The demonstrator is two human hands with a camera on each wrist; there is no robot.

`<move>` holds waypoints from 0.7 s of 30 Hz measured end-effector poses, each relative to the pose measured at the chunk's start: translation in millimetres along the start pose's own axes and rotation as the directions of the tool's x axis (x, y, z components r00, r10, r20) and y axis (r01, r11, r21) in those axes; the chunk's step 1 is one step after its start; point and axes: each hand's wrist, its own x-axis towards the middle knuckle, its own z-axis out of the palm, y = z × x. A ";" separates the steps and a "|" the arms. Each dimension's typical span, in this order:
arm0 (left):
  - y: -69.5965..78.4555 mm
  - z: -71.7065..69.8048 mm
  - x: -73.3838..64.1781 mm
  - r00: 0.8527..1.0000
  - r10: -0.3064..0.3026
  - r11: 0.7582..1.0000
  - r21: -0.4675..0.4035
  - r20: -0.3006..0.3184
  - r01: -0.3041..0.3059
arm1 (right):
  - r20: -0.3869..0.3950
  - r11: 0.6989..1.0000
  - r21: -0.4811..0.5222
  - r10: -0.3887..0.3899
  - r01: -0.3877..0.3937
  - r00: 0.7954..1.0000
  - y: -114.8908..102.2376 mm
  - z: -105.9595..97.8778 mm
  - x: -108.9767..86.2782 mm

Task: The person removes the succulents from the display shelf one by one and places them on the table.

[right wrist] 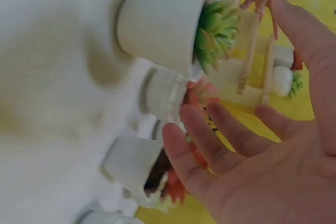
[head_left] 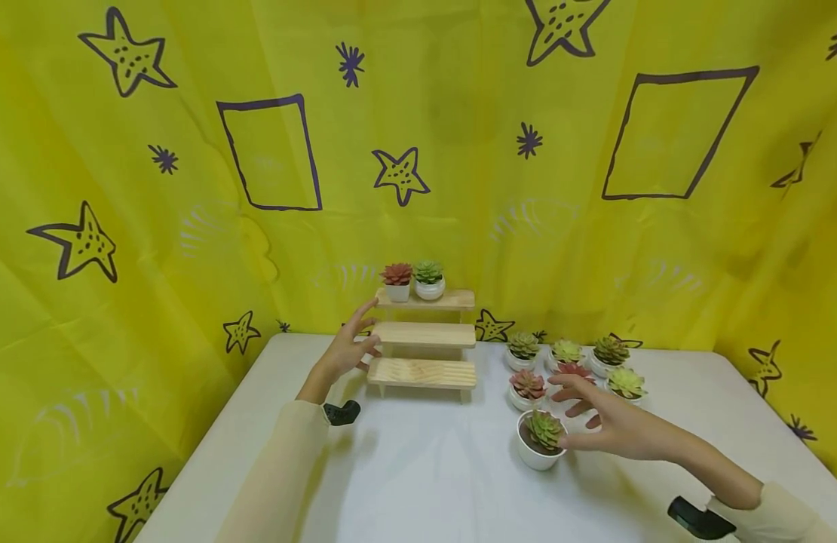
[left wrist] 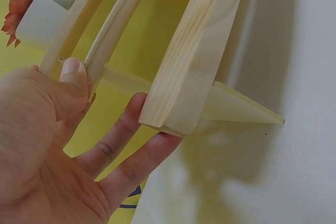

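A three-tier wooden shelf stand stands near the back of the table. My left hand grips its left side; in the left wrist view the thumb presses the end of the middle board and two fingers touch the lowest board. Other fingertips are partly hidden. To the right, my right hand hovers with spread, slightly bent fingers beside a green succulent in a white pot. In the right wrist view, its fingers surround nothing, and the white pot stands upright on the table.
A red succulent and a green succulent in white pots occupy the top tier. Several more potted succulents cluster behind the right hand, including a red one and a pale green one. A yellow patterned curtain hangs behind the white table.
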 end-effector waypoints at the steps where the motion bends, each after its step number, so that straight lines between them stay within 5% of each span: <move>1: 0.2 -0.1 -0.5 1.000 -0.002 1.000 -0.004 -0.001 0.002 | 0.001 1.000 -0.009 -0.001 0.001 1.000 -2.4 -3.0 0.9; 12: -2.6 0.6 -1.1 1.000 -0.001 1.000 -0.002 0.006 0.001 | 0.047 0.999 -0.022 -0.038 0.039 0.998 -25.6 -34.8 22.1; 21: -1.3 0.1 -1.3 1.000 0.010 1.000 0.000 0.010 -0.010 | 0.012 0.995 -0.063 -0.076 0.077 0.997 -38.8 -43.6 54.6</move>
